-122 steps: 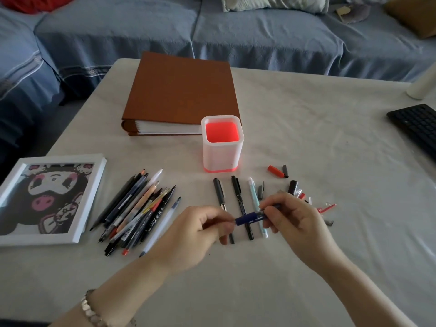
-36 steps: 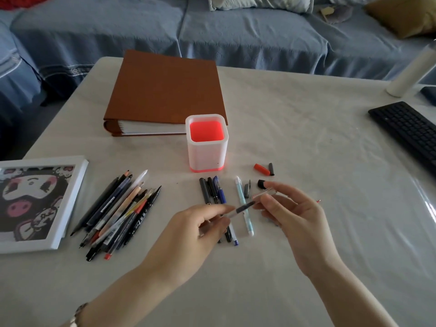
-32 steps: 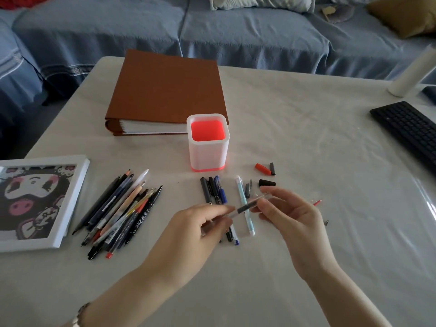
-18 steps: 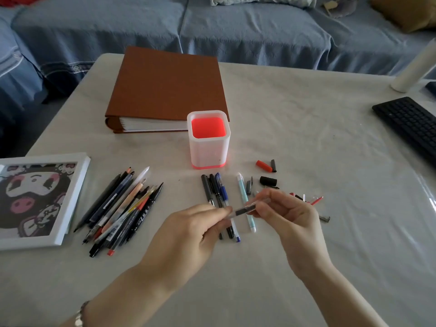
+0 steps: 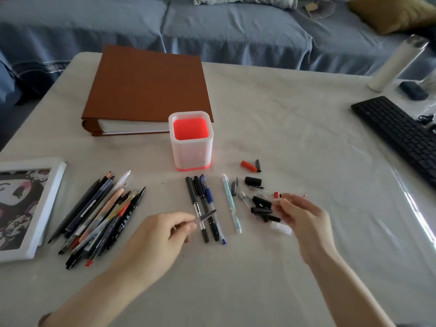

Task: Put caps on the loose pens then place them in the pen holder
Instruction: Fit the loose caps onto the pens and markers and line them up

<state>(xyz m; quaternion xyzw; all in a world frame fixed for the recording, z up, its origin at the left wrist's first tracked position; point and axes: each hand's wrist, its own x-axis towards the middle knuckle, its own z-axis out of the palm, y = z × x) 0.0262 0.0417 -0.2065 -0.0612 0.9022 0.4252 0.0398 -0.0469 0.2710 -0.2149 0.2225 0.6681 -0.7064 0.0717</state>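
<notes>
While left hand [image 5: 162,234] pinches a pen [image 5: 207,215] above laid pens [image 5: 192,197], right hand [image 5: 304,215] spreads over loose caps [image 5: 260,202].

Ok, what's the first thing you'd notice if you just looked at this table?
Probably the white pen holder with its glowing red inside, standing mid-table in front of the big brown binder. Then the heap of pens on the left, and the left hand pinching a thin pen over the row of pens in the middle.

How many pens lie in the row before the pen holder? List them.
4: left black pen, second black pen, blue pen side by side; teal pen apart, rightmost. None seems hidden.
</notes>
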